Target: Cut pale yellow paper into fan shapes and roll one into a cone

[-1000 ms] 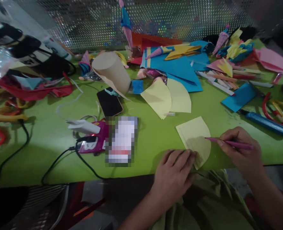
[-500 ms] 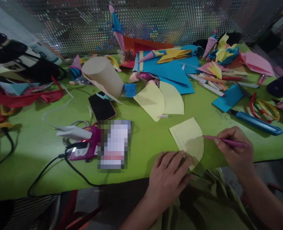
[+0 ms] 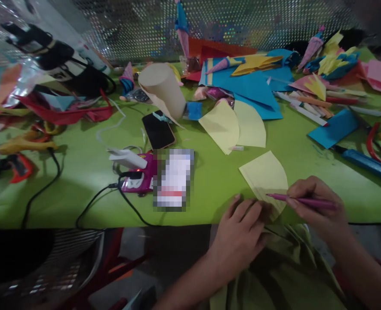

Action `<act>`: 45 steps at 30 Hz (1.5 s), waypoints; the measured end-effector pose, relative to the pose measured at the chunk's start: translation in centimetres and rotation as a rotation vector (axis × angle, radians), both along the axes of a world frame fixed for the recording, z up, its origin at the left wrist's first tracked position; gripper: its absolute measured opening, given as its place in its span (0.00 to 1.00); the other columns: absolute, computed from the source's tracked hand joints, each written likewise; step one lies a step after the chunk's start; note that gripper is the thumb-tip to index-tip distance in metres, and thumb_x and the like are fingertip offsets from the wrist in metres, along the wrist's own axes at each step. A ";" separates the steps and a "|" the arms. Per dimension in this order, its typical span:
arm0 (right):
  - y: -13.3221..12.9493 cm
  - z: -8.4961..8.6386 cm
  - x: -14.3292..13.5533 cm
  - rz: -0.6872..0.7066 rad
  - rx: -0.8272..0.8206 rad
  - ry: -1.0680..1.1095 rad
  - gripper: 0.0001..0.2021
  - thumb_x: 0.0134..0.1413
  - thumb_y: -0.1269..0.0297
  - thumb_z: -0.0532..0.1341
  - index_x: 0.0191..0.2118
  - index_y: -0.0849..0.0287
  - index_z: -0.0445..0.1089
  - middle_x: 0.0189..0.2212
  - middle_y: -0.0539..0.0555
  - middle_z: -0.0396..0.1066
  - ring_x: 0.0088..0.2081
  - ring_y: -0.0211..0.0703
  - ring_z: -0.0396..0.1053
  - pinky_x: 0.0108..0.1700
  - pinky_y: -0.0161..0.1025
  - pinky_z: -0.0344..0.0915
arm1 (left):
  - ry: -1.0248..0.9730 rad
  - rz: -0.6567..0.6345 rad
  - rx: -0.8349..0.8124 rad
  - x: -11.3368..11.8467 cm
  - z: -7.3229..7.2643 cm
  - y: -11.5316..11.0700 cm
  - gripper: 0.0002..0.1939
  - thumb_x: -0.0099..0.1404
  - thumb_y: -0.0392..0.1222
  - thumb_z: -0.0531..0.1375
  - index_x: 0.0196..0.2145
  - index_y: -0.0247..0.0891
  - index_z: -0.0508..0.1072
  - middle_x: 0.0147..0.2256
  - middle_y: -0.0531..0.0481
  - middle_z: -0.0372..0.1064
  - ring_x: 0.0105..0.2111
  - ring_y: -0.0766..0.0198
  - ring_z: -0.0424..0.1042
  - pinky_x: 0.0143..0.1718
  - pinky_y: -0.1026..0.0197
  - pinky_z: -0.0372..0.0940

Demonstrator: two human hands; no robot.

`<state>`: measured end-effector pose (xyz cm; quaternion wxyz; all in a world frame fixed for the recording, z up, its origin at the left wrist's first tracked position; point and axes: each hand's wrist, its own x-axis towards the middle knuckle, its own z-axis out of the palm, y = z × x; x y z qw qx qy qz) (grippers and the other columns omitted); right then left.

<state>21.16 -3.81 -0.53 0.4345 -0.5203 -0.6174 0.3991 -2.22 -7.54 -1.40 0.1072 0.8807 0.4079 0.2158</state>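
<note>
A pale yellow paper fan-shaped piece (image 3: 268, 172) lies on the green tabletop close to the front edge, with faint lines on its lower left part. My left hand (image 3: 242, 228) rests at its lower corner, fingers stretched out and a little bent; some fingertips are hidden in shadow. In my right hand (image 3: 319, 206) is a slim pink-purple pen (image 3: 316, 203), gripped between thumb and fingers. The pen's tip is over the paper's middle; whether it touches cannot be made out. Two more yellow fan-shaped pieces (image 3: 221, 127) overlap farther back, beside a small white stub (image 3: 238, 148).
A blurred-screen phone (image 3: 174, 181), a purple power strip (image 3: 139, 176) with cables and a dark phone (image 3: 158, 129) lie left. A beige paper roll (image 3: 163, 88), blue paper sheets (image 3: 258, 97) and several crayon-like sticks (image 3: 313, 105) are behind. A blue cutter (image 3: 367, 163) lies right.
The pen tip has moved left from the paper's curved edge to over its middle. My view has turned left, shifting the table's contents rightward. My left hand stays at the paper's lower corner.
</note>
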 end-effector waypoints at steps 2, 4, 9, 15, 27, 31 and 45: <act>0.0 -0.2 -0.6 0.068 -0.018 -0.017 0.08 0.59 0.69 0.68 0.37 0.50 0.69 0.32 0.47 0.71 0.32 0.41 0.70 0.30 0.37 0.66 | -0.005 -0.002 0.020 -0.1 -0.2 -0.1 0.17 0.71 0.52 0.61 0.50 0.40 0.76 0.57 0.50 0.72 0.59 0.55 0.66 0.70 0.46 0.51; 0.0 -0.3 -1.0 0.118 -0.033 -0.038 0.07 0.59 0.68 0.67 0.37 0.50 0.68 0.31 0.47 0.70 0.31 0.41 0.70 0.30 0.37 0.66 | -0.001 0.003 0.036 -0.1 -0.4 -0.1 0.17 0.71 0.53 0.61 0.50 0.40 0.77 0.58 0.50 0.72 0.59 0.55 0.66 0.70 0.46 0.52; 0.2 0.1 -1.5 0.148 -0.005 -0.116 0.06 0.60 0.67 0.66 0.36 0.50 0.67 0.30 0.47 0.71 0.30 0.41 0.70 0.29 0.37 0.66 | -0.014 0.011 0.071 -0.1 -0.6 -0.1 0.19 0.71 0.55 0.60 0.49 0.40 0.78 0.56 0.49 0.73 0.59 0.55 0.66 0.69 0.46 0.54; 0.2 0.3 -1.6 0.084 0.054 -0.225 0.07 0.58 0.67 0.66 0.35 0.50 0.67 0.28 0.48 0.72 0.29 0.44 0.71 0.28 0.39 0.67 | 0.002 0.011 0.055 -0.2 -0.7 -0.2 0.19 0.72 0.55 0.58 0.51 0.41 0.77 0.57 0.50 0.73 0.59 0.56 0.67 0.70 0.48 0.51; 0.2 -0.1 1.8 -0.188 0.079 -0.381 0.07 0.55 0.64 0.68 0.34 0.51 0.69 0.28 0.47 0.73 0.27 0.41 0.70 0.27 0.38 0.64 | 0.006 0.023 0.008 -0.1 -0.4 -0.1 0.27 0.72 0.51 0.59 0.65 0.40 0.67 0.58 0.51 0.73 0.58 0.57 0.67 0.69 0.49 0.50; 0.3 -0.4 2.4 -0.271 0.124 -0.362 0.07 0.55 0.64 0.68 0.33 0.52 0.68 0.27 0.47 0.72 0.28 0.42 0.70 0.30 0.39 0.64 | -0.017 0.034 0.022 -0.1 -0.4 -0.1 0.27 0.71 0.50 0.61 0.64 0.40 0.67 0.58 0.51 0.73 0.58 0.56 0.67 0.69 0.48 0.50; -0.1 0.1 1.8 -0.342 0.103 -0.046 0.08 0.54 0.68 0.70 0.34 0.53 0.70 0.32 0.50 0.71 0.31 0.42 0.68 0.30 0.40 0.62 | -0.022 0.029 0.030 -0.1 -0.6 -0.2 0.26 0.69 0.52 0.63 0.61 0.43 0.70 0.58 0.51 0.73 0.59 0.55 0.66 0.68 0.46 0.52</act>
